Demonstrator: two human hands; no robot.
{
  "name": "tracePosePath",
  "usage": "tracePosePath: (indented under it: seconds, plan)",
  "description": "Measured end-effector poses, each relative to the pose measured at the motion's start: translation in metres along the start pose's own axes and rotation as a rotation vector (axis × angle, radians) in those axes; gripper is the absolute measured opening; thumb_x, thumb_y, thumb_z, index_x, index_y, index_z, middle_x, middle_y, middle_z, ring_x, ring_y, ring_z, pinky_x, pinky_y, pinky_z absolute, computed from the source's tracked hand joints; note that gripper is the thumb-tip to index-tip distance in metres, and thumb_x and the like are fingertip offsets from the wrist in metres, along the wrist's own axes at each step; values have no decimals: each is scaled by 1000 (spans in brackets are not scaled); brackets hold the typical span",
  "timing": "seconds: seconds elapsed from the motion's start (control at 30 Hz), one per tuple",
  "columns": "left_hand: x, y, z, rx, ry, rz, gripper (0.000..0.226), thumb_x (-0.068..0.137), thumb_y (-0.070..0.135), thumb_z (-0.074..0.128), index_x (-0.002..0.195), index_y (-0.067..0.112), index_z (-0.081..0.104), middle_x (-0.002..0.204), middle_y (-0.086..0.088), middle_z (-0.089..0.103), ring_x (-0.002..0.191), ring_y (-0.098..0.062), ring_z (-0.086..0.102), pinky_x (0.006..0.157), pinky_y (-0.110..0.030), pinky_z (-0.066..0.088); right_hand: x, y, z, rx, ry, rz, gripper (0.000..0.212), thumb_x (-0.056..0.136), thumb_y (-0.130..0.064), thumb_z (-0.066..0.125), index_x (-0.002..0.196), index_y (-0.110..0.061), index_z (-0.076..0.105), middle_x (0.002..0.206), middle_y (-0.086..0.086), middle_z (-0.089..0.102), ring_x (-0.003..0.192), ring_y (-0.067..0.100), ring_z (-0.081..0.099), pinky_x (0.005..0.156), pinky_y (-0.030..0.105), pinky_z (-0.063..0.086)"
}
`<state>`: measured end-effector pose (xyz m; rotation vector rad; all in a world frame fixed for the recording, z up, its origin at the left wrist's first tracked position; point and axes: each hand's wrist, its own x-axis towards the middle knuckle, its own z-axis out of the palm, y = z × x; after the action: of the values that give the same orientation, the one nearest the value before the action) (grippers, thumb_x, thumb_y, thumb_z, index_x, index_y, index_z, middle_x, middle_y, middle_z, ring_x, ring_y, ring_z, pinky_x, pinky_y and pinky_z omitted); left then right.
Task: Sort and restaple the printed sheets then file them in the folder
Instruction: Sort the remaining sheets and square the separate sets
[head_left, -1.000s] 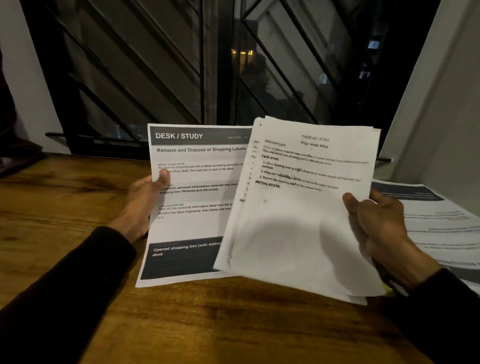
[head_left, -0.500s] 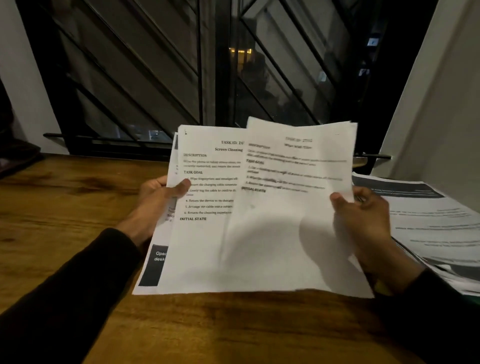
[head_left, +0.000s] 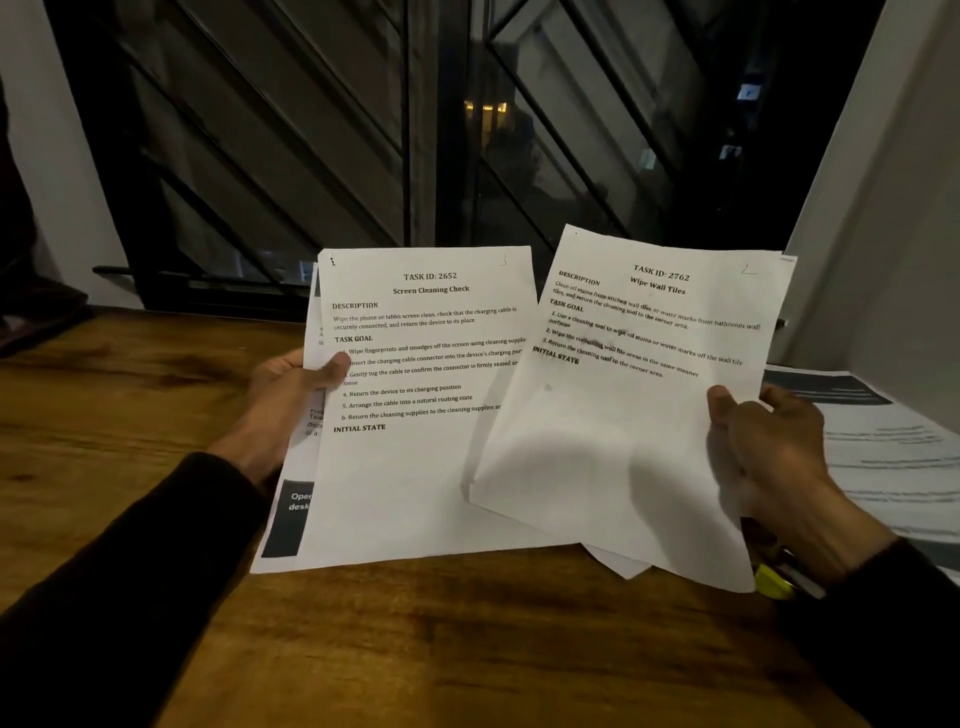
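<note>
Both hands hold sheets above the table (head_left: 467, 639): the left hand (head_left: 291, 395) pinches the "Screen Cleaning Check" sheet (head_left: 415, 467) with a darker page behind it, thumb on its left edge; the right hand (head_left: 769, 447) grips the "Wipe Wall Tiles" stack (head_left: 613, 441) at its right edge. Paper this thin looks light, floppy and easily creased, best held by the margins. More papers (head_left: 893, 447) lie at right, cut off; a yellow object (head_left: 774, 581) under the wrist is unclear; no folder or stapler shows
</note>
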<state>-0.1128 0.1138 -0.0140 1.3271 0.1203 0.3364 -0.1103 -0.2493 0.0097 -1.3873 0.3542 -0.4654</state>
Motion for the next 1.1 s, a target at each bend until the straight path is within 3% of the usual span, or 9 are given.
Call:
tracePosePath:
  seconds: [0.17, 0.3, 0.43, 0.5, 0.6, 0.7, 0.83, 0.97, 1.1]
  plan:
    - [2, -5, 4, 38, -36, -34, 30, 93, 3, 59, 122, -3, 63, 114, -21, 70, 91, -34, 73, 65, -42, 63, -14, 10, 9, -190, -244, -9, 20, 93, -13, 62, 113, -13, 64, 101, 1, 70, 87, 22, 67, 72, 34, 54]
    - [2, -9, 19, 42, -75, -72, 15, 97, 5, 54, 104, 4, 67, 83, -6, 76, 69, -21, 74, 55, -33, 61, -37, 32, 35, -548, -450, -198, 25, 89, -14, 64, 114, -15, 58, 108, -2, 69, 97, 21, 66, 70, 28, 52]
    - [3, -5, 23, 138, -32, -97, 24, 98, 15, 55, 78, 11, 68, 56, 1, 70, 54, -16, 69, 42, -21, 53, -61, 41, 61, -626, -488, -375, 38, 86, -11, 66, 121, -19, 54, 105, -2, 71, 97, 16, 65, 81, 24, 47]
    - [3, -2, 11, 207, -88, -98, 29, 95, 23, 59, 73, 13, 75, 65, -4, 74, 63, -20, 72, 48, -25, 57, -65, 42, 66, -618, -526, -387, 44, 87, -12, 67, 127, -20, 51, 106, -3, 70, 99, 15, 64, 87, 26, 49]
    - [6, 0, -8, 149, -209, -166, 48, 83, 59, 62, 109, 21, 75, 116, -11, 72, 104, -27, 69, 93, -47, 55, -64, 43, 65, -535, -559, -385, 48, 87, -8, 66, 130, -19, 47, 108, -2, 68, 102, 13, 64, 89, 23, 49]
    - [-2, 6, -11, 82, -396, -279, 70, 81, 71, 52, 124, 17, 67, 119, -14, 70, 104, -30, 70, 91, -47, 57, -64, 44, 63, -530, -634, -345, 53, 88, -7, 65, 135, -17, 43, 111, -6, 62, 107, 12, 62, 92, 22, 48]
    - [1, 4, -21, 291, -451, -250, 103, 32, 28, 101, 125, 6, 61, 116, -19, 70, 95, -36, 72, 68, -41, 62, -60, 43, 60, -709, -643, -457, 42, 90, -20, 65, 130, -18, 51, 120, -4, 62, 116, 13, 56, 99, 22, 43]
    - [5, 8, -34, 459, -245, -83, 58, 73, -13, 74, 126, 5, 59, 121, -10, 69, 94, -21, 72, 70, -24, 60, -48, 34, 44, -1048, -609, -575, 57, 90, -43, 60, 139, -18, 44, 142, 0, 49, 132, 18, 42, 110, 29, 29]
    - [8, 11, -55, 640, -11, 29, 25, 84, -11, 67, 85, 14, 64, 89, 1, 70, 77, -11, 61, 61, -22, 50, -47, 17, 31, -1371, -748, -360, 98, 74, -74, 56, 150, -21, 22, 151, 1, 34, 137, 24, 33, 113, 52, 26]
